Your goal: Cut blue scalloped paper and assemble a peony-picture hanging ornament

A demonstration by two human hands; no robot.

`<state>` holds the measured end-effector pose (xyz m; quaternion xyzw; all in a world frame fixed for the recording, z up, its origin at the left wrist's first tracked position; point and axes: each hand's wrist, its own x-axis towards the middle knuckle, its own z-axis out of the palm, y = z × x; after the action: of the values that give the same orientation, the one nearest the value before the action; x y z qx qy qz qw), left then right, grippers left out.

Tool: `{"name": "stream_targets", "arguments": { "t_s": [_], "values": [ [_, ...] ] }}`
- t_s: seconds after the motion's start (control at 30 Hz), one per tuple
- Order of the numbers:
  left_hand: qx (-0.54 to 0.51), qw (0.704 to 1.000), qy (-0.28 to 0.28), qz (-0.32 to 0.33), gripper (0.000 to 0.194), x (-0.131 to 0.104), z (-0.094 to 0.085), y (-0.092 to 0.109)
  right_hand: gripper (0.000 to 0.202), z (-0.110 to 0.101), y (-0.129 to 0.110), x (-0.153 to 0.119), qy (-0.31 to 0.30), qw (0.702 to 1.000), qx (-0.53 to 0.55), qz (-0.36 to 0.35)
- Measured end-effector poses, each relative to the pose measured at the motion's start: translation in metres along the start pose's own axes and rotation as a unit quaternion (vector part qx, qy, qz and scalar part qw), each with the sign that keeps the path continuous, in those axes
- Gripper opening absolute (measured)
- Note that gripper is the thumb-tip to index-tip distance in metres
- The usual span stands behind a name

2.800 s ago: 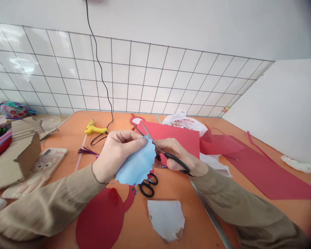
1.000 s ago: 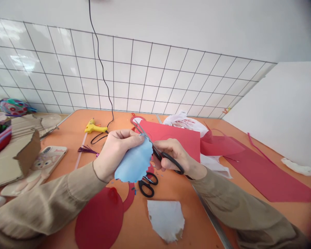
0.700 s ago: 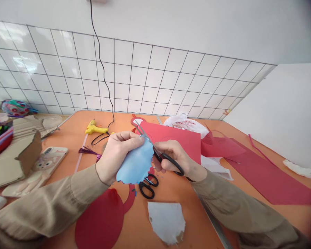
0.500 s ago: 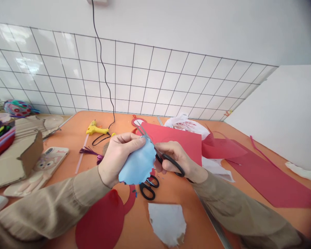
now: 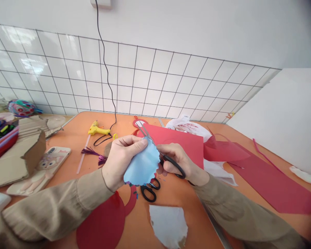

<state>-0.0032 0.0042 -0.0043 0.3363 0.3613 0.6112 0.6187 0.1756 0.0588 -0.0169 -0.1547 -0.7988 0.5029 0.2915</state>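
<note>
My left hand (image 5: 121, 157) pinches a light blue round piece (image 5: 143, 163) with a scalloped edge, thumb on its face; I cannot tell if it is paper or cloth. Black-handled scissors (image 5: 173, 164) are in my right hand (image 5: 177, 160), their blades at the upper right edge of the blue piece and pointing away from me. A second pair of black-handled scissors (image 5: 148, 194) lies on the table below, its blades hidden. Tiny dark scraps lie beside it. Under my left forearm is a red disc (image 5: 102, 221), partly covered.
On the orange table (image 5: 134, 231) lie a yellow glue gun (image 5: 98, 129), a purple tassel (image 5: 93, 152) and a cartoon phone case (image 5: 49, 162). Cardboard (image 5: 12, 155) is at left. Red sheets (image 5: 181, 141), a white plastic bag (image 5: 188, 125) and a torn white piece (image 5: 168, 223) lie around my hands.
The whole view has shifted slightly. My left hand has turned the blue piece a little, and the scissor blades remain at its upper right edge.
</note>
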Motion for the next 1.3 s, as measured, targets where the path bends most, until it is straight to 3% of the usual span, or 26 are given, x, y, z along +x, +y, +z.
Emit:
{"name": "stream_targets", "arguments": {
  "t_s": [1.3],
  "values": [
    [0.039, 0.999, -0.006, 0.001, 0.024, 0.0, -0.0033, 0.0054, 0.056, -0.0042, 0.0052, 0.0004, -0.023, 1.0, 0.006, -0.001]
  ]
}}
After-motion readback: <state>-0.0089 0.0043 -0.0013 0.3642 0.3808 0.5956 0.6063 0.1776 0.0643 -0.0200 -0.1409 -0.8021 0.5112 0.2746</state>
